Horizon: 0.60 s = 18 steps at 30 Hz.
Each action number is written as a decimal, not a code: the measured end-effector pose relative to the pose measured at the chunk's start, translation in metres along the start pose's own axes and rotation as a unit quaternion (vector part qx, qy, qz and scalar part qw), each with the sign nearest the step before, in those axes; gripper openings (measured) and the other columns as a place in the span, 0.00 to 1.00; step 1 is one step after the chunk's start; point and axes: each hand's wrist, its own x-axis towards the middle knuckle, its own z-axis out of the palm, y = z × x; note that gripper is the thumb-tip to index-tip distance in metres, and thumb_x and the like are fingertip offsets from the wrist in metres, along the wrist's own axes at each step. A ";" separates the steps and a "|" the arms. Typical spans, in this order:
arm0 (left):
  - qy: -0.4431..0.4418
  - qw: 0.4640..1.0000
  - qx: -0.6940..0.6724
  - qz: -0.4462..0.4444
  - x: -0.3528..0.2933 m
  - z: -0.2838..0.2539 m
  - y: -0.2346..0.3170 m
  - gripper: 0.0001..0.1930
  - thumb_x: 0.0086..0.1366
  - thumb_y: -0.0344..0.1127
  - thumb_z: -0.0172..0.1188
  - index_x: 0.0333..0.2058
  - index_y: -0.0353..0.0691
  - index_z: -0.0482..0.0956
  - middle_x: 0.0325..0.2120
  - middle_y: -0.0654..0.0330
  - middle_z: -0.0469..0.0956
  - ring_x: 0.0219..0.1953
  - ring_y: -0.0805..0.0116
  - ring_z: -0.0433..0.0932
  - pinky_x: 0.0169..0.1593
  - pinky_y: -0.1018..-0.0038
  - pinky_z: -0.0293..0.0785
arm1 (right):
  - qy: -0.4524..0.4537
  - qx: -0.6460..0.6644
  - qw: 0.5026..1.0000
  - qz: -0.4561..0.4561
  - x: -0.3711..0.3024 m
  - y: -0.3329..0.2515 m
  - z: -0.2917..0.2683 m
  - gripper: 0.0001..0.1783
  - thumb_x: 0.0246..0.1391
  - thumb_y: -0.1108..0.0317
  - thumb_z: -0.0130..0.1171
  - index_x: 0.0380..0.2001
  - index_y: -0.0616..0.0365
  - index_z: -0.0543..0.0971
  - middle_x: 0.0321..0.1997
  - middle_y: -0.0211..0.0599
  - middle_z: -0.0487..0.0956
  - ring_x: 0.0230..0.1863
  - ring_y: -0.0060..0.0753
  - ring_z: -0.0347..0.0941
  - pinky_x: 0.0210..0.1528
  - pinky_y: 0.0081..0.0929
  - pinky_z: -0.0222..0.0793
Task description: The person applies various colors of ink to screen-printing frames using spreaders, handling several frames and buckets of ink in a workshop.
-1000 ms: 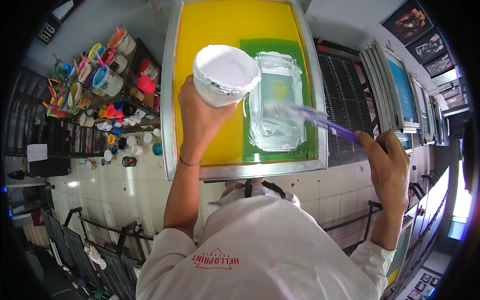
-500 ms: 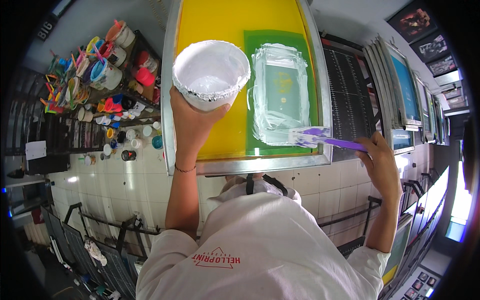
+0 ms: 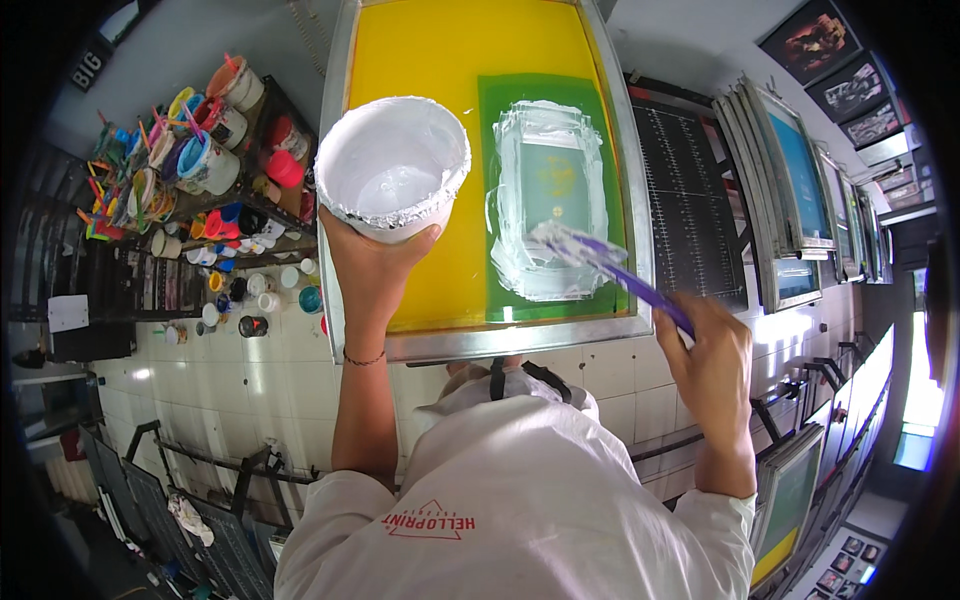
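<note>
My left hand (image 3: 370, 265) grips a white tub (image 3: 395, 165) from below and the side. White ink coats its inner wall and crusts the rim, and the tub tilts so that I see into it. In my right hand (image 3: 708, 345) is the handle of a purple spatula (image 3: 640, 285), its blade smeared with white ink. That blade is over the lower right part of a white-inked rectangle (image 3: 550, 282) on the green area of a screen printing frame (image 3: 500, 343); whether it touches the mesh I cannot tell. Yellow mesh (image 3: 480, 40) fills the rest of the frame.
Shelves at the left carry many ink tubs (image 3: 208, 160) with sticks in them; small jars (image 3: 268, 302) stand below. Right of the frame lies a black board (image 3: 690, 190) with white marks. Several screen frames (image 3: 800, 170) lean further right. Black rails (image 3: 220, 455) run across the floor behind me.
The spatula has swung left and up over the inked rectangle, its handle now slanting. My right hand has moved left and nearer to me. The tub has shifted slightly left and down in view.
</note>
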 end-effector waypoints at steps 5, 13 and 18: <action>-0.005 0.999 0.009 0.036 0.002 0.007 0.000 0.52 0.48 0.33 0.81 0.66 0.32 0.55 0.61 0.48 0.65 0.64 0.58 0.68 0.68 0.61 0.64 | -0.039 -0.024 0.999 -0.027 -0.018 -0.020 0.018 0.11 0.57 0.64 0.68 0.34 0.62 0.83 0.27 0.44 0.80 0.24 0.50 0.79 0.29 0.41 0.75; -0.014 0.998 -0.056 0.001 0.002 0.013 0.001 0.54 0.47 0.34 0.81 0.68 0.34 0.53 0.63 0.48 0.65 0.65 0.57 0.67 0.69 0.60 0.64 | 0.049 -0.032 0.996 -0.074 0.029 -0.026 0.032 0.11 0.60 0.65 0.64 0.27 0.59 0.78 0.23 0.42 0.78 0.21 0.49 0.78 0.23 0.42 0.73; -0.005 1.000 -0.008 0.014 0.005 0.007 -0.007 0.56 0.45 0.34 0.82 0.69 0.35 0.53 0.63 0.49 0.64 0.66 0.57 0.67 0.70 0.60 0.63 | -0.044 -0.061 0.997 0.015 -0.008 -0.037 0.009 0.08 0.56 0.66 0.68 0.33 0.60 0.84 0.25 0.44 0.80 0.25 0.50 0.79 0.29 0.42 0.75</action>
